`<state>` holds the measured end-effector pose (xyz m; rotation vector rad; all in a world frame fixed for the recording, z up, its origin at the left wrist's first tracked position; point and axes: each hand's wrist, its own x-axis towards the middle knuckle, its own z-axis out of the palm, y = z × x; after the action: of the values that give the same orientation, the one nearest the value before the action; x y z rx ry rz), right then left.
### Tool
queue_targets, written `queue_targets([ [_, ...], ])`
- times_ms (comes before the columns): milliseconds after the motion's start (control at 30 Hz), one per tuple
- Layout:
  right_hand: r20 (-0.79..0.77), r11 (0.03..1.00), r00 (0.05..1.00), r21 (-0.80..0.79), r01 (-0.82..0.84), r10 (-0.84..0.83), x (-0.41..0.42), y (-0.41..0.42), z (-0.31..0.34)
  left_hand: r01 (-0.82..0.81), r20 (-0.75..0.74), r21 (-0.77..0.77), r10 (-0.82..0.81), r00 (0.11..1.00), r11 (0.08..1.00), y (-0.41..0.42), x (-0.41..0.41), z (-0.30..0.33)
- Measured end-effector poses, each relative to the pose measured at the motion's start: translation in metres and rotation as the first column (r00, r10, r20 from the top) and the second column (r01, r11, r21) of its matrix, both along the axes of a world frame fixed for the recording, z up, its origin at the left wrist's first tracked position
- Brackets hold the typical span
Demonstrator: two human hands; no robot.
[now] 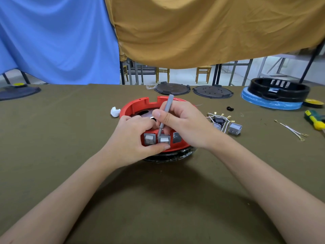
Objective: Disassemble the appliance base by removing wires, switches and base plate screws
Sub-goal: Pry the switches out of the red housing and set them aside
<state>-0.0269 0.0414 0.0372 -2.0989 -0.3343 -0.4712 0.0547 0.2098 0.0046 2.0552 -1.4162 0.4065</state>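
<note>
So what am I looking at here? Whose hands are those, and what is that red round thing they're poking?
The camera sits on a person's head and looks down at their own hands. The red round thing is the base of a kitchen appliance on a green table. The right hand holds a thin grey tool like a pencil, its tip at a grey switch. The left hand grips the base by the switches. To the right lie loose switches with white wires.

Red base (pixel 133 107) matt plastic; table cover (pixel 70 138) olive cloth.
</note>
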Motion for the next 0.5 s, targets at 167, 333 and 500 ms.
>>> queue_targets([
  [167, -0.078, 0.998, 0.995, -0.036, 0.060, -0.063, 0.007, 0.009, 0.005, 0.023, 0.007, -0.015, -0.023, 1.000, 1.000, 0.000, -0.001, 0.000],
  [333, -0.133, 0.991, 0.986, -0.108, 0.085, -0.099, 0.013, 0.014, 0.008, 0.034, -0.006, -0.022, -0.034, 0.999, 0.999, -0.001, -0.002, 0.000],
  [500, 0.012, 0.997, 0.997, -0.030, 0.073, -0.073, 0.001, 0.005, 0.001, 0.035, 0.000, -0.029, -0.035, 0.999, 0.999, -0.001, 0.001, -0.001],
])
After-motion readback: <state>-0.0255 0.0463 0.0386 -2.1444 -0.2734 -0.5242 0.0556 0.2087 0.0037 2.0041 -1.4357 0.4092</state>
